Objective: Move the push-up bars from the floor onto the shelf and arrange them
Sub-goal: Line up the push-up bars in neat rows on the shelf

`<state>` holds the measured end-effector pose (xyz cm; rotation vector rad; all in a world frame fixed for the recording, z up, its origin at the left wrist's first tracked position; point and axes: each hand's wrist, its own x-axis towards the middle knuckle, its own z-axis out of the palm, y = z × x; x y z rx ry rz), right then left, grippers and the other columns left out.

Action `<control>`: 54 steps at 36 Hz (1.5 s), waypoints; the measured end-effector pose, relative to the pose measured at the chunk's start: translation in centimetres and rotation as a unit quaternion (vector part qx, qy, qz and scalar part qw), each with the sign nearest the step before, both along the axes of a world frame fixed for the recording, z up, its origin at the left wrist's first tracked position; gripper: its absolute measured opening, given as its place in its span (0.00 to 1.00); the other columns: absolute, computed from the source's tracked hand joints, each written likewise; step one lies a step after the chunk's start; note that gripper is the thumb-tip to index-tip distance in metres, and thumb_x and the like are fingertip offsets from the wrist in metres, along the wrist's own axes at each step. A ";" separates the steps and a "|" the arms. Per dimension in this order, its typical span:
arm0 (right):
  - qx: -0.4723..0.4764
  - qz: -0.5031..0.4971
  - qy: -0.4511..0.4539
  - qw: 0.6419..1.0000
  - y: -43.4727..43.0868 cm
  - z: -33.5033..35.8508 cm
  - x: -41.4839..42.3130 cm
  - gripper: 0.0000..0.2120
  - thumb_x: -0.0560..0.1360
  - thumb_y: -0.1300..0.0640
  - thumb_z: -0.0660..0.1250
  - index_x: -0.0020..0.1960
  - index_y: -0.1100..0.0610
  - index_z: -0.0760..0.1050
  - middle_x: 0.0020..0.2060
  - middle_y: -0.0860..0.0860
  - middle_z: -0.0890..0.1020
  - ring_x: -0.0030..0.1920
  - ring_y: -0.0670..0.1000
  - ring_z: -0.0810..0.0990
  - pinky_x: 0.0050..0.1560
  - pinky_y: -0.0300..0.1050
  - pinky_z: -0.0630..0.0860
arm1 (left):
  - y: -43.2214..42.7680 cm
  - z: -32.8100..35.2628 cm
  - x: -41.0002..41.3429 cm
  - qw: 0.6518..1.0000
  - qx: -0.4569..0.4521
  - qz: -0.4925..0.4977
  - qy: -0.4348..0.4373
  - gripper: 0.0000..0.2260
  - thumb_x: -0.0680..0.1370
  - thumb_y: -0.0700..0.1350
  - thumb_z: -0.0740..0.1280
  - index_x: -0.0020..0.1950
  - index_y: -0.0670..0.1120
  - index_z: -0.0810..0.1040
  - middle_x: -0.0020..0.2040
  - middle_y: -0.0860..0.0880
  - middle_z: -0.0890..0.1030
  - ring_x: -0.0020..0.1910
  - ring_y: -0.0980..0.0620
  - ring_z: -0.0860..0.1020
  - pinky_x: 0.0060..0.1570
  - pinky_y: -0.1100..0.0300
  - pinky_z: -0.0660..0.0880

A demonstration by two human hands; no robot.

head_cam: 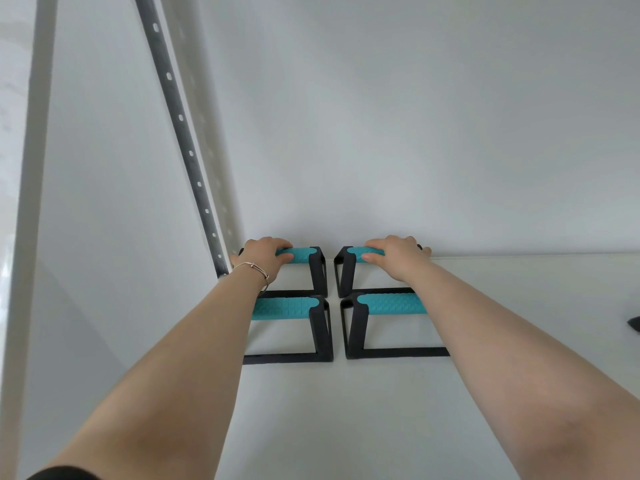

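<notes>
Teal textured handle, black frame: the rear left push-up bar (301,255) is gripped by the left hand (263,256), the rear right push-up bar (358,254) by the right hand (398,254), both by the back wall on the white shelf (346,427). Arranging looks nearly finished; next, square them with the front left bar (284,308) and front right bar (391,304), then let go.

Four black push-up bars (320,271) carry teal grid-textured grips (280,308) on a white shelf (346,410) with grey perforated upright (183,133).
</notes>
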<state>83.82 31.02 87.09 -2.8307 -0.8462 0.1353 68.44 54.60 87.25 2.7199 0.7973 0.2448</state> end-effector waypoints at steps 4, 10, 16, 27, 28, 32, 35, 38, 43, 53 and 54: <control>-0.004 0.002 0.004 1.000 0.0 0.1 0.0 0.16 0.77 0.33 0.52 0.61 0.33 0.70 0.56 0.47 0.75 0.61 0.58 0.66 0.56 0.60 0.62 | 0.1 0.0 0.1 1.000 -0.005 -0.002 0.004 0.12 0.80 0.57 0.59 0.62 0.62 0.75 0.56 0.55 0.78 0.58 0.47 0.72 0.60 0.38 0.65; -0.003 -0.006 0.005 1.000 0.1 0.2 -0.1 0.17 0.77 0.32 0.52 0.63 0.33 0.69 0.57 0.47 0.75 0.62 0.57 0.66 0.56 0.60 0.62 | 0.0 -0.1 0.1 1.000 0.004 0.001 0.007 0.13 0.80 0.57 0.59 0.63 0.62 0.75 0.56 0.54 0.79 0.57 0.47 0.72 0.59 0.39 0.66; 0.002 -0.008 0.002 1.000 0.0 0.2 -0.5 0.16 0.77 0.33 0.53 0.61 0.33 0.70 0.56 0.47 0.75 0.61 0.57 0.66 0.56 0.60 0.63 | 0.2 -0.3 0.1 1.000 0.005 0.003 0.001 0.12 0.80 0.58 0.59 0.62 0.62 0.75 0.56 0.54 0.79 0.57 0.46 0.73 0.57 0.41 0.65; 0.006 -0.013 0.009 1.000 0.0 0.5 -0.8 0.16 0.77 0.33 0.54 0.61 0.33 0.71 0.56 0.47 0.75 0.62 0.57 0.66 0.57 0.60 0.64 | 0.2 -0.6 0.2 1.000 0.017 0.010 -0.008 0.12 0.79 0.58 0.60 0.61 0.62 0.76 0.54 0.55 0.79 0.54 0.48 0.73 0.46 0.48 0.62; 0.005 -0.015 0.008 1.000 0.0 0.5 -0.8 0.16 0.77 0.33 0.54 0.62 0.33 0.71 0.56 0.47 0.75 0.62 0.57 0.66 0.58 0.60 0.64 | 0.2 -0.6 0.2 1.000 0.017 0.010 -0.008 0.12 0.79 0.58 0.60 0.61 0.62 0.76 0.54 0.55 0.79 0.54 0.48 0.73 0.45 0.49 0.62; 0.001 -0.018 0.006 1.000 0.0 0.6 -0.9 0.17 0.77 0.33 0.54 0.62 0.34 0.71 0.56 0.47 0.76 0.62 0.57 0.66 0.58 0.61 0.64 | 0.2 -0.4 0.2 1.000 0.016 0.010 -0.006 0.12 0.79 0.57 0.60 0.62 0.62 0.76 0.54 0.55 0.79 0.54 0.48 0.73 0.45 0.49 0.62; 0.000 -0.021 0.008 1.000 0.0 0.6 -0.9 0.17 0.77 0.33 0.53 0.62 0.33 0.70 0.57 0.47 0.76 0.62 0.56 0.66 0.58 0.60 0.64 | 0.1 -0.3 0.1 1.000 0.017 0.005 0.003 0.13 0.80 0.58 0.59 0.62 0.62 0.75 0.55 0.55 0.78 0.56 0.48 0.72 0.49 0.46 0.63; -0.021 -0.015 0.012 1.000 -0.1 0.7 -1.0 0.20 0.76 0.31 0.52 0.67 0.32 0.66 0.63 0.47 0.74 0.66 0.57 0.64 0.62 0.64 0.61 | -0.1 0.2 -0.2 0.999 0.020 -0.001 0.032 0.14 0.80 0.58 0.57 0.64 0.61 0.74 0.56 0.55 0.78 0.58 0.48 0.71 0.60 0.37 0.61; 0.002 -0.017 -0.078 0.997 -1.2 1.0 -2.1 0.33 0.77 0.31 0.46 0.77 0.44 0.50 0.77 0.47 0.58 0.77 0.56 0.48 0.72 0.67 0.46 | -1.8 1.5 -1.7 0.999 0.031 -0.005 -0.010 0.21 0.80 0.58 0.57 0.73 0.59 0.63 0.72 0.53 0.68 0.70 0.46 0.64 0.66 0.33 0.55; 0.054 0.055 -0.054 0.996 -6.7 -1.1 -8.5 0.27 0.72 0.27 0.51 0.55 0.46 0.72 0.47 0.43 0.78 0.52 0.51 0.76 0.52 0.49 0.64 | -6.7 0.1 -8.7 0.997 0.046 -0.064 0.014 0.25 0.71 0.73 0.57 0.63 0.63 0.73 0.60 0.60 0.76 0.64 0.54 0.69 0.62 0.49 0.62; 0.045 0.059 -0.061 0.995 -6.8 -1.3 -8.7 0.26 0.72 0.27 0.52 0.53 0.46 0.71 0.45 0.42 0.77 0.50 0.51 0.76 0.51 0.49 0.64 | -6.7 -0.1 -9.1 0.996 0.050 -0.068 0.020 0.25 0.71 0.73 0.57 0.64 0.64 0.72 0.59 0.60 0.76 0.63 0.53 0.70 0.62 0.49 0.62</control>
